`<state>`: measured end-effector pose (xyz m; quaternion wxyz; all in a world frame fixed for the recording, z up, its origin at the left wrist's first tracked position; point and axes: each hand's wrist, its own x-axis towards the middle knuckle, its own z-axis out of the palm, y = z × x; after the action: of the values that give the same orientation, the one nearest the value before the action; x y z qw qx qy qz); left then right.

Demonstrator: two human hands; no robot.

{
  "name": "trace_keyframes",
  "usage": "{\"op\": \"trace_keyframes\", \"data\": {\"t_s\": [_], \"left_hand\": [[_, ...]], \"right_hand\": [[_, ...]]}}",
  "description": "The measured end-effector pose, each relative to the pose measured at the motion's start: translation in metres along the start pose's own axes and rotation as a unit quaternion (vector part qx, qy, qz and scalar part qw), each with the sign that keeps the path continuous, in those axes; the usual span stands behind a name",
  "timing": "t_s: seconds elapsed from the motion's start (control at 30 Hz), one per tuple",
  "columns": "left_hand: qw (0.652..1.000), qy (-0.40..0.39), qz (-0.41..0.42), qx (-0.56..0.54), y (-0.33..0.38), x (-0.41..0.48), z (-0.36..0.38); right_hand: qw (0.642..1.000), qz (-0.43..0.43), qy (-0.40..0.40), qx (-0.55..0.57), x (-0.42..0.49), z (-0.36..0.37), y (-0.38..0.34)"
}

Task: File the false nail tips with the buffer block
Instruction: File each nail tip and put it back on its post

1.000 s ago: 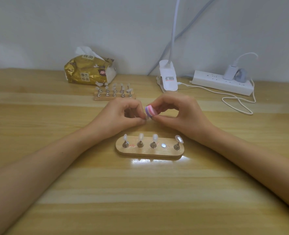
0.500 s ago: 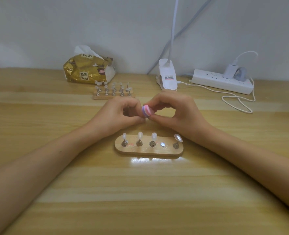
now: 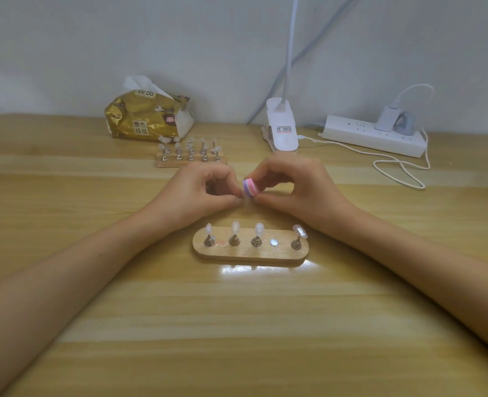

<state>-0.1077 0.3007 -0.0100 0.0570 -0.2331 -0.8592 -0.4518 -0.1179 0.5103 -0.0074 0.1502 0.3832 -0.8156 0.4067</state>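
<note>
Two bare hands meet over the pale wooden table, just beyond a near oval wooden holder. The right hand clamps thumb and fingers on the small pink-and-purple striped buffer block. The left hand pinches thumb and forefinger on a clear false nail tip, barely showing, touching the block. Four pale tips on metal pegs stand on the holder.

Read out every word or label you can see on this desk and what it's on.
"原木纯品", in two rows: front label of the gold tissue pack.
"纯品": the pack's top label.
Small red logo on the pack: too blurred to read.
Lamp clip sticker: print too small to read.
Power strip: no readable text.
</note>
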Motion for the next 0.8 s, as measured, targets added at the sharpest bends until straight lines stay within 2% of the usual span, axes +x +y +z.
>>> {"op": "trace_keyframes", "data": {"t_s": [0.17, 0.27, 0.37, 0.5, 0.6, 0.7, 0.8], "left_hand": [[1.0, -0.007, 0.006, 0.006, -0.0002, 0.0, -0.0004], [1.0, -0.001, 0.003, -0.005, -0.0011, 0.0002, -0.0006], [1.0, -0.006, 0.007, -0.001, -0.0011, 0.0001, -0.0006], [1.0, 0.0, 0.002, -0.011, -0.0018, 0.0003, -0.0004], [1.0, -0.007, 0.007, 0.0, -0.0018, 0.0001, -0.0004], [1.0, 0.0, 0.003, -0.008, -0.0036, 0.0005, -0.0009], [1.0, -0.006, 0.007, -0.003, -0.0043, 0.0008, -0.0006]], "right_hand": [[1.0, -0.02, 0.009, -0.011, 0.0004, 0.0005, -0.0015], [1.0, 0.01, 0.001, -0.005, 0.0004, -0.0012, 0.0017], [1.0, -0.019, 0.014, -0.014, -0.0002, -0.0001, 0.0004], [1.0, 0.0, 0.004, -0.011, -0.0003, -0.0012, 0.0021], [0.999, -0.023, 0.007, -0.021, 0.0, -0.0002, 0.0007], [1.0, 0.012, -0.005, 0.0, 0.0006, -0.0017, 0.0018], [1.0, -0.009, 0.008, -0.006, 0.0009, -0.0003, 0.0004]]}}
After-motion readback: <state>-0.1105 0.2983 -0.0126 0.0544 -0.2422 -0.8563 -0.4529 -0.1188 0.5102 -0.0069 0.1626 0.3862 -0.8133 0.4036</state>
